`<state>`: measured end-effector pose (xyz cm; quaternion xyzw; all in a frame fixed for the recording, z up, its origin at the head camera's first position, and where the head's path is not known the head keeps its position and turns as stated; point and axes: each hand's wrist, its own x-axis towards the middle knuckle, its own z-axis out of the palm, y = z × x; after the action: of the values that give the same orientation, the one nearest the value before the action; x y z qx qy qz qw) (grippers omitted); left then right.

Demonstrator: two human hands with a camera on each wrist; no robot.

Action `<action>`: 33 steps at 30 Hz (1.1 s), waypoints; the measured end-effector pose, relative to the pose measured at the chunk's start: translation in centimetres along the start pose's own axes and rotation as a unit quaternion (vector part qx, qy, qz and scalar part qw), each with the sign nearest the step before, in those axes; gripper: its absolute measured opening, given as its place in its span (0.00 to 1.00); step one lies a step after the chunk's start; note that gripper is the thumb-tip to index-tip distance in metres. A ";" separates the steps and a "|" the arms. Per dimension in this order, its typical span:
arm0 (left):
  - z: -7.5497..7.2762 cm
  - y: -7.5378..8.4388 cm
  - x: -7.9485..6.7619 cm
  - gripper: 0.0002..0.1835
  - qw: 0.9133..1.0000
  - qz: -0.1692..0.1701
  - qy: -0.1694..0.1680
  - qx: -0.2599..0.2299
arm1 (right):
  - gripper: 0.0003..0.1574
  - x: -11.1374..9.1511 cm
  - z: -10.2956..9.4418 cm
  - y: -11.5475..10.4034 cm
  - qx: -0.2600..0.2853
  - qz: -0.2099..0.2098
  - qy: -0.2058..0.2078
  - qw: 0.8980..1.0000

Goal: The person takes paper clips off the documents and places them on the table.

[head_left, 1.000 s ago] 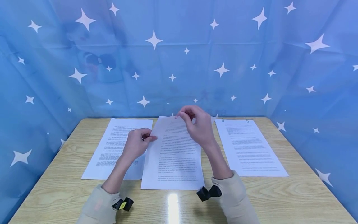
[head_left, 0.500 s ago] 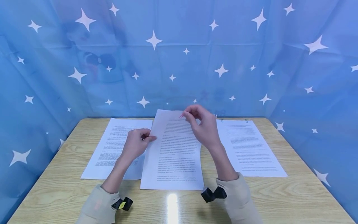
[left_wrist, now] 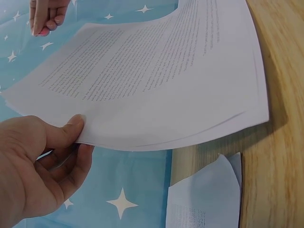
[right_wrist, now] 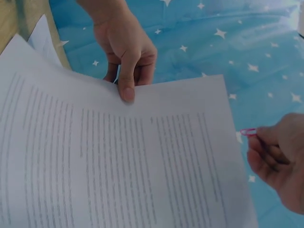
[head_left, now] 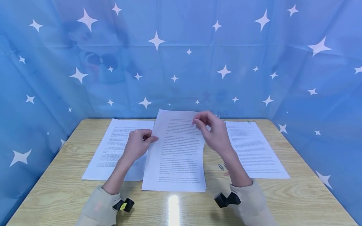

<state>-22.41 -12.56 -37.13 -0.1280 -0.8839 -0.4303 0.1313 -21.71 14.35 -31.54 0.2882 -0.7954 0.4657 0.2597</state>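
My left hand point(head_left: 139, 144) pinches the left edge of a middle stack of printed sheets point(head_left: 175, 153) between thumb and fingers. The stack's far end is lifted off the table and its sheets bow a little, as the left wrist view shows. Between the thumb and forefinger of my right hand point(head_left: 215, 133) is a pink paper clip point(right_wrist: 248, 131). In the right wrist view the clip is apart from the stack, just beyond its top edge.
Another printed stack point(head_left: 113, 150) lies to the left, partly behind my left hand. On the right, a third stack point(head_left: 257, 153) carries green clips point(head_left: 249, 122) along its top. Loose paper clips point(head_left: 221, 167) lie by my right forearm. A starry blue curtain point(head_left: 181, 62) closes off the back.
My right hand has moved right and nearer with the pink paper clip, away from the stack's top edge. The stack's far end has risen. Loose clips have come into view beside my forearm.
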 end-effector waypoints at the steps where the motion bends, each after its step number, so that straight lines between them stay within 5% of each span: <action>1: 0.0 0.0 0.0 0.03 1.000 0.000 0.000 0.000 | 0.02 -0.1 -0.1 0.1 -0.002 0.002 -0.001 1.000; 14: 0.0 -0.3 0.1 0.02 1.000 -0.008 0.001 -0.008 | 0.03 -1.6 -1.6 1.6 -0.026 0.041 -0.036 0.998; 33: -0.2 -0.3 0.0 0.02 1.000 -0.014 0.004 -0.018 | 0.03 -4.5 -3.8 4.4 -0.094 0.098 -0.139 0.981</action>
<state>-22.54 -12.92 -37.25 -0.1164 -0.8771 -0.4483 0.1268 -21.12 20.45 -35.57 0.2447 -0.8885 0.3675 0.1254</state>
